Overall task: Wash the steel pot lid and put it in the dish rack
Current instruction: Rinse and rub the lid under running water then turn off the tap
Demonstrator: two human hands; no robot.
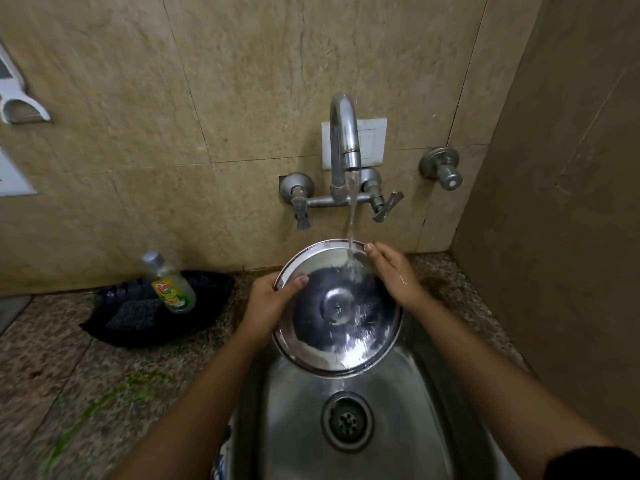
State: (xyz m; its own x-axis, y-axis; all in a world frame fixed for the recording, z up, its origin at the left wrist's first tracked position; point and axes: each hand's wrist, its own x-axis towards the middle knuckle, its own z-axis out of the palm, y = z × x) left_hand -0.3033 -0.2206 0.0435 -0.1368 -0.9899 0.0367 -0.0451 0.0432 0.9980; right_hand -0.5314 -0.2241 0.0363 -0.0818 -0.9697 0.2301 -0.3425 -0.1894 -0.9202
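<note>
The round steel pot lid is held tilted over the steel sink, its inner side facing me. My left hand grips its left rim, thumb on the inside. My right hand holds the upper right rim, fingers laid over the edge. Water runs from the wall tap onto the lid's upper right part and flows down across it. No dish rack is in view.
A black tray on the granite counter to the left holds a dish soap bottle and a dark scrub pad. The sink drain lies below the lid. A second valve knob sticks out of the tiled wall at right.
</note>
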